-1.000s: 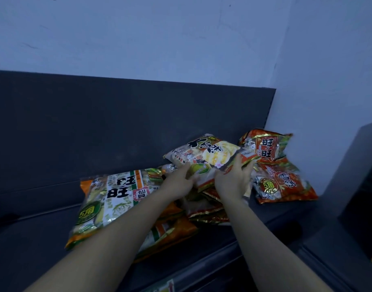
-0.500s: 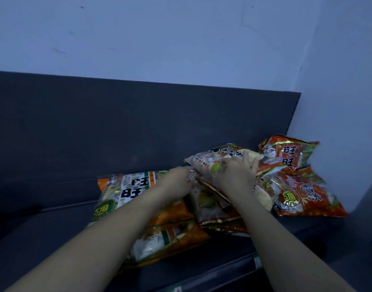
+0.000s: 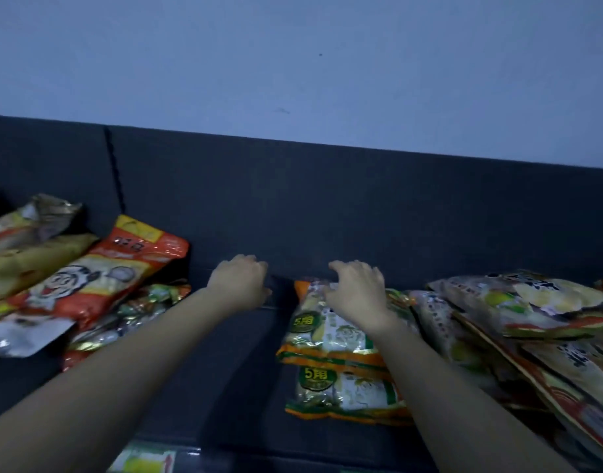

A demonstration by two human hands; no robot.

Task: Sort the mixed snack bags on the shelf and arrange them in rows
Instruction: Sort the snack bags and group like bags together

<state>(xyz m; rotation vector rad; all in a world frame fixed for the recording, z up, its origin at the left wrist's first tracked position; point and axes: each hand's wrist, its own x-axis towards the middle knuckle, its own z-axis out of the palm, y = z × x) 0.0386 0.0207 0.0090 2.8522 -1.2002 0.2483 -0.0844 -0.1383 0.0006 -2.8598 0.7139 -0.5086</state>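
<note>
A pale blue wall (image 3: 293,63) fills the space above and behind both grips, and below it stands the dark back panel (image 3: 327,206) of the shelf. The dark shelf floor (image 3: 231,387) shows bare between the two forearms. To the right of the right grip lies a heap of pale bags (image 3: 518,302) with red edges, leaning one over another and touching the bag under that grip. To the left of the left grip, a little apart from it, is another heap: a red bag with a cartoon face (image 3: 98,278) lies on top, a yellow bag (image 3: 30,264) is further left, a bag of green-wrapped sweets (image 3: 132,315) is partly under the red one, and a silver packet (image 3: 20,336) is at the near left. Directly under the right grip is an orange-and-green bag (image 3: 327,336) lying flat, and it overlaps a second bag of the same kind (image 3: 344,394) that lies nearer to the person. The right grip (image 3: 356,291) rests on the far part of the upper bag with its fingers bent over the far edge of it. The left grip (image 3: 238,285) is just beside that bag but not touching it; its fingers are curled in, nothing is seen in it, and it sits where the shelf floor meets the back panel. Near the left elbow, a small green and yellow label (image 3: 143,460) is on the front edge of the shelf.
</note>
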